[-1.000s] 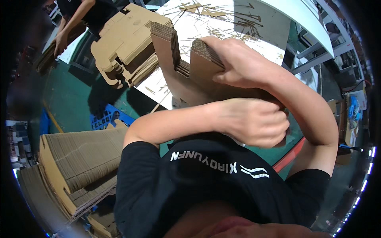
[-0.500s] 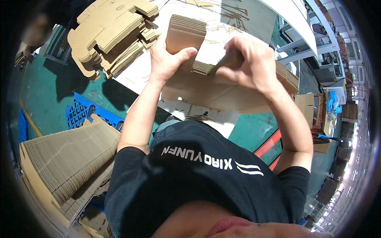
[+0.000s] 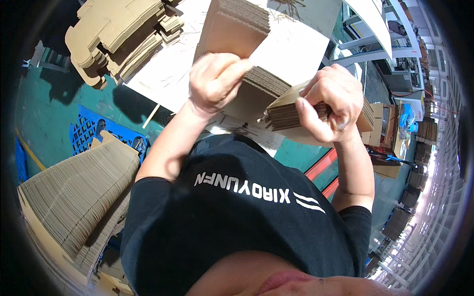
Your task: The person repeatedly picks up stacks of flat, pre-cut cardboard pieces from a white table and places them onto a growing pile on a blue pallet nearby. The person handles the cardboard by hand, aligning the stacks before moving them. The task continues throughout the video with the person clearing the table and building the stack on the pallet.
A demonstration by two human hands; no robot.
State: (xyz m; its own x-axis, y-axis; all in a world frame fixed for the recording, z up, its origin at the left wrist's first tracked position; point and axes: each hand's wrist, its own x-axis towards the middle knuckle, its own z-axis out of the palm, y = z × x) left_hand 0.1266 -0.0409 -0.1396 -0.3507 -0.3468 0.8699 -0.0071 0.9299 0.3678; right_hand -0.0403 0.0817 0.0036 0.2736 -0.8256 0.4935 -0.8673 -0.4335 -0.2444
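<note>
A thick stack of die-cut brown cardboard sheets [image 3: 236,30] stands tilted over the white table in front of me, its corrugated edges showing. My left hand [image 3: 217,81] is closed at the stack's left part, thumb and fingers pressed together against the lower end of the raised section. Around a bundled section at the right, with layered edges turned towards me, the fingers of my right hand [image 3: 335,103] are wrapped. The palms and part of the stack behind both hands are hidden.
More cut cardboard blanks [image 3: 116,29] are piled at the table's far left. Thin scrap strips litter the white table [image 3: 301,42]. Lower left, a fanned stack of cardboard [image 3: 81,197] stands by a blue plastic pallet [image 3: 101,130]. Red bars [image 3: 321,165] lie low at the right.
The stack has come nearer and tilted. My left hand has moved down along it and closed tighter. My right hand has moved right and down, now gripping a bundled section.
</note>
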